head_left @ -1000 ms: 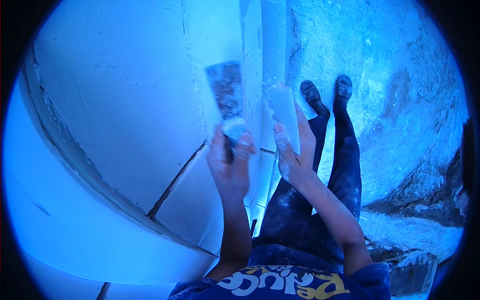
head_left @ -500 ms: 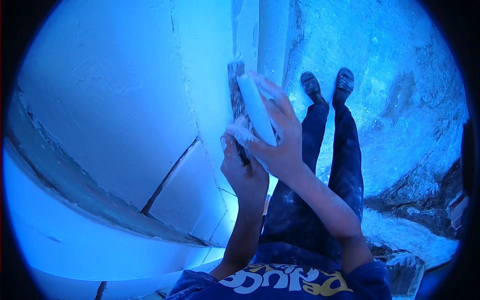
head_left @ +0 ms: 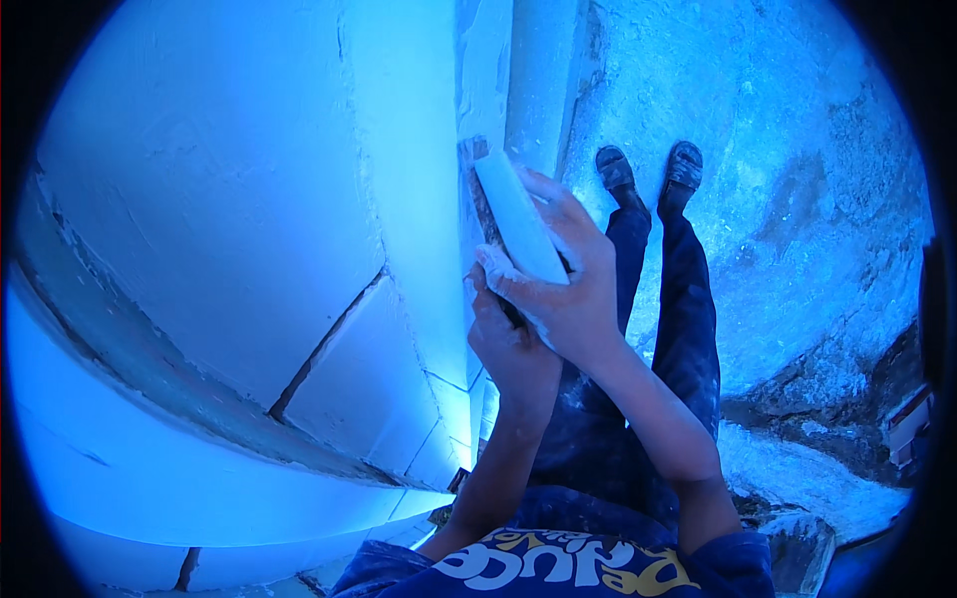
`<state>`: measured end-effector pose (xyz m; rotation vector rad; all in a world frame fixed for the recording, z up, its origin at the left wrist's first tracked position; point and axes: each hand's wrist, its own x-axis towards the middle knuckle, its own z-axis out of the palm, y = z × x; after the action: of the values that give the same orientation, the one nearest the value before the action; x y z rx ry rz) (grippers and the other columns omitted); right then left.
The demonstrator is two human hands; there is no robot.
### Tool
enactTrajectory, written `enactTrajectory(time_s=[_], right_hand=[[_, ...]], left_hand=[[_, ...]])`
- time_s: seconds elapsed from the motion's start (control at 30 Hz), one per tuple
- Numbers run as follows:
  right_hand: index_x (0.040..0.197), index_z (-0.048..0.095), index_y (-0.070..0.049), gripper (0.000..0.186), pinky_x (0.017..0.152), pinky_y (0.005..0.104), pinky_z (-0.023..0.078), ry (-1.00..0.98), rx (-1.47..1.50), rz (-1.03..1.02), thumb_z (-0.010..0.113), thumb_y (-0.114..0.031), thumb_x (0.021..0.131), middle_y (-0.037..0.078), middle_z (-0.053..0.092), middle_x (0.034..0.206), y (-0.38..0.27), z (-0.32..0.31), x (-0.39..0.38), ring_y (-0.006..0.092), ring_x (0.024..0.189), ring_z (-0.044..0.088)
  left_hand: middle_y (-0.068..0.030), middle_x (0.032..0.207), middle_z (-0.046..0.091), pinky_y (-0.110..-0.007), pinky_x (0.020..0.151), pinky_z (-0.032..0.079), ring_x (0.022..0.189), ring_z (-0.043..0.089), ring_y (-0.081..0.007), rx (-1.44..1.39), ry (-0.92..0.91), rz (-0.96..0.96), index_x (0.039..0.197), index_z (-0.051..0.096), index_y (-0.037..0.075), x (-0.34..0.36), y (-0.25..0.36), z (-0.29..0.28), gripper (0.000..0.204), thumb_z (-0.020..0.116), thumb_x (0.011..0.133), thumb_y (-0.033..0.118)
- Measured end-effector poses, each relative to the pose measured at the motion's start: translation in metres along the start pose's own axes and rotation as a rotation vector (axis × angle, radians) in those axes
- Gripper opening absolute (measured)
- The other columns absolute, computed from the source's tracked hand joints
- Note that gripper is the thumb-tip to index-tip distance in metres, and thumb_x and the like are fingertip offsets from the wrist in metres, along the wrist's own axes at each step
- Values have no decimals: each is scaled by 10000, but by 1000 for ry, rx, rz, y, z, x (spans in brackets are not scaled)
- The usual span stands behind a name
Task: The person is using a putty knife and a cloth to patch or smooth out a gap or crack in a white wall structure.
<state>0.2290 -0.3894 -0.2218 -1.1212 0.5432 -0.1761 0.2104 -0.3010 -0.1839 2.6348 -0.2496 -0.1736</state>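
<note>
My right hand (head_left: 576, 271), dusted white on the fingers, is closed round a pale, flat, long block (head_left: 518, 214) that tilts with its upper end to the left. Just beneath and left of it, my left hand (head_left: 510, 344) grips the lower end of a dark, speckled flat strip (head_left: 479, 189). The block covers much of the strip. Both hands are close together, the right thumb near the left fingertips. The exact kind of either piece cannot be made out.
Left of my hands stands a pale wall (head_left: 249, 199) with cracks and a darker ledge (head_left: 140, 349) along it. A rough, stained floor (head_left: 758, 229) lies below, with my sandalled feet on it. Broken, dark-edged rubble (head_left: 847, 409) is at the right.
Both hands have shifted a little right and down. The pale block now overlaps more of the dark strip, whose visible part has narrowed.
</note>
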Motion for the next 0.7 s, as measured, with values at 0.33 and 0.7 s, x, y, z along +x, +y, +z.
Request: enactTrajectory(time_s=[0.33, 0.7], right_hand=[[1232, 699, 16, 477, 1026, 384, 477, 1, -91, -100, 789, -139, 790, 184, 625, 1355, -1, 1, 7, 296, 1213, 636], [1209, 691, 55, 455, 1061, 392, 454, -15, -116, -89, 761, -137, 802, 209, 616, 1371, -3, -1, 15, 304, 1246, 621]], left_hand=[[-247, 1157, 663, -413, 856, 536, 1011, 704, -361, -41, 32, 54, 1432, 384, -83, 2, -4, 7, 701, 743, 882, 163], [-240, 1167, 681, -412, 887, 535, 1053, 709, -324, -112, -1, -70, 1478, 351, -56, 4, -6, 9, 802, 783, 843, 176]])
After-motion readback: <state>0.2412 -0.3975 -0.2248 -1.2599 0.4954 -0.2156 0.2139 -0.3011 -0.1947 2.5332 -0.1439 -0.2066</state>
